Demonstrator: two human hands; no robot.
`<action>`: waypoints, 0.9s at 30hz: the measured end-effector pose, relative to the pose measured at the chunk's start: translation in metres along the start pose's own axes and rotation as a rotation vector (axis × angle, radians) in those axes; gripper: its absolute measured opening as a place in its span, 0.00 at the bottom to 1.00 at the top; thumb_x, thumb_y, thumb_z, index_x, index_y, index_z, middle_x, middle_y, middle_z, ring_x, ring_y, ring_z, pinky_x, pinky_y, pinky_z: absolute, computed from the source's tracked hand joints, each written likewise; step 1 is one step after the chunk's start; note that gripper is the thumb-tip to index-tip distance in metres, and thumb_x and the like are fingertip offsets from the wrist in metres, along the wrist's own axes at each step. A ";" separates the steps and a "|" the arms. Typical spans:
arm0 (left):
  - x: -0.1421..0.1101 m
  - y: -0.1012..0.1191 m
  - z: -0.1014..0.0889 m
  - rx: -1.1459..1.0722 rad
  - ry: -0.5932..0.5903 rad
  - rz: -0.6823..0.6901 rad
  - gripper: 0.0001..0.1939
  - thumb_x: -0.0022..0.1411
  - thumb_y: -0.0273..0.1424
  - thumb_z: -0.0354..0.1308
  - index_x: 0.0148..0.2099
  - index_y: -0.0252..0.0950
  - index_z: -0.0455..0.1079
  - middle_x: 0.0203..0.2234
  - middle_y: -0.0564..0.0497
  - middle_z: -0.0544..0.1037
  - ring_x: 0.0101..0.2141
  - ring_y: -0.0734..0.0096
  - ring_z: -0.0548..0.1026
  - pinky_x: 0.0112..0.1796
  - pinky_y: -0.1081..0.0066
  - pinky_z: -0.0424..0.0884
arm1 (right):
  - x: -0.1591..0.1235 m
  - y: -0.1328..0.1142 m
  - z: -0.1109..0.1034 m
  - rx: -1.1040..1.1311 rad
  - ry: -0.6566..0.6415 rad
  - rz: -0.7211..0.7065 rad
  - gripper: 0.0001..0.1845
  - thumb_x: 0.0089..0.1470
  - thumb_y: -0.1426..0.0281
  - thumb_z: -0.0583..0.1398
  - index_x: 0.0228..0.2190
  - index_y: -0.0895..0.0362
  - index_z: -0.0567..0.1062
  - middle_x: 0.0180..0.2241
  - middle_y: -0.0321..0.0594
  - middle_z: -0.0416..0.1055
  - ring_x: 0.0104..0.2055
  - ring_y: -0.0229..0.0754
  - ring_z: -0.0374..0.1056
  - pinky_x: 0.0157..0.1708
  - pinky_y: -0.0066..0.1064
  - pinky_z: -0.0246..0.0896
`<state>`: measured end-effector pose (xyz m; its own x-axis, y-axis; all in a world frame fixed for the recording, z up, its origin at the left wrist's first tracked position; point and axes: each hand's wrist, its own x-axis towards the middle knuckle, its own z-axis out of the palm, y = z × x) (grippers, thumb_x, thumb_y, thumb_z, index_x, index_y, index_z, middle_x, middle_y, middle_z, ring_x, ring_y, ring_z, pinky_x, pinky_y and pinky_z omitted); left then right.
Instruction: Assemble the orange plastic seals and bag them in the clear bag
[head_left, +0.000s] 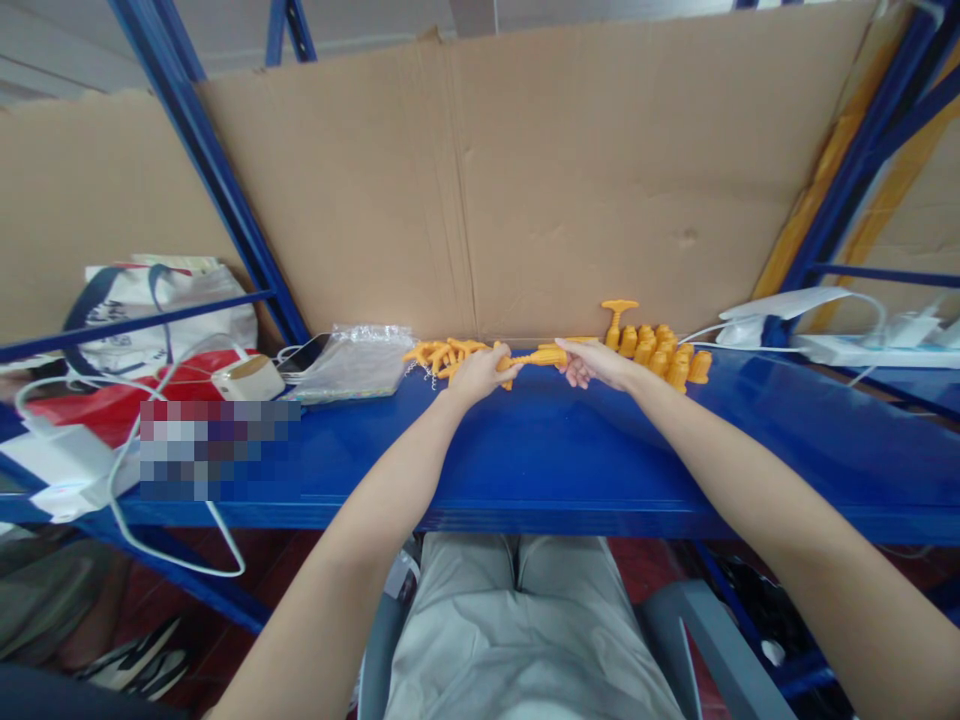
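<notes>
My left hand (480, 372) is closed around the handle end of a yellow T-handled corkscrew (514, 362). At its other end, my right hand (594, 362) pinches a yellow plastic sleeve (550, 356). The two yellow parts are in line and appear to meet between my hands; the joint is too small to make out. Left of my left hand lies a heap of yellow corkscrew handles (439, 354) with bare metal spirals. Several yellow sleeves (660, 350) stand grouped right of my right hand. Behind them a T-shaped yellow piece (619, 315) stands upright.
Cardboard (570, 180) walls off the back of the blue shelf (540, 460). A stack of clear plastic bags (356, 362) lies left of the heap. Further left are a white charger (247, 378), cables and a cloth bag (180, 310). A power strip (862, 350) lies at the right.
</notes>
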<state>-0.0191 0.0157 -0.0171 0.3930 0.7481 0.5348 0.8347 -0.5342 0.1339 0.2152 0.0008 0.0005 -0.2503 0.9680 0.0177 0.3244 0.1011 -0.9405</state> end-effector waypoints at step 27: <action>0.000 0.005 0.003 -0.063 0.006 -0.029 0.18 0.68 0.41 0.55 0.56 0.39 0.65 0.32 0.49 0.80 0.37 0.63 0.79 0.38 0.70 0.71 | -0.003 -0.011 -0.010 0.217 0.020 0.011 0.16 0.62 0.58 0.59 0.29 0.57 0.72 0.25 0.43 0.76 0.20 0.36 0.63 0.20 0.26 0.57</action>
<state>-0.0138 0.0144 -0.0188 0.3661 0.7615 0.5349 0.8197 -0.5360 0.2021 0.2215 -0.0009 0.0144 -0.2288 0.9734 0.0115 0.1224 0.0405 -0.9917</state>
